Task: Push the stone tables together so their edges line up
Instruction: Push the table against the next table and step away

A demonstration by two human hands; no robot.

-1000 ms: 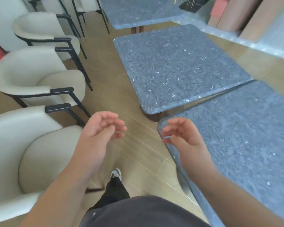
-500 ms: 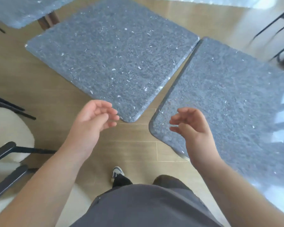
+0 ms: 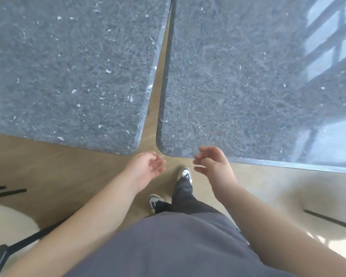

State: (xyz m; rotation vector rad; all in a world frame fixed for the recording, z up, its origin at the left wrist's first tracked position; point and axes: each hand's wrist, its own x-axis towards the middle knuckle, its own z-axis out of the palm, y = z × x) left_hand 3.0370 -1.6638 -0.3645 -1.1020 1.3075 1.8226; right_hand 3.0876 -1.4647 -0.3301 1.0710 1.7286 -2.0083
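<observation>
A single wide-angle camera sits on the person's head, looking steeply down and slightly forward. It frames the near corners of the left tabletop [image 3: 64, 72] and right tabletop [image 3: 238, 76] close below, the wooden floor [image 3: 48, 168] between and before them, and the person's own forearms, torso and shoes.

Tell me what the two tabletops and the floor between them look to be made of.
Left tabletop and right tabletop: likely polished dark grey stone or a stone-look composite, going by the speckled white flecks, rounded corners and the window reflection on the right one. Floor: light brown planks with faint grain and seams, wood or wood-look laminate; the picture cannot settle which.
</observation>
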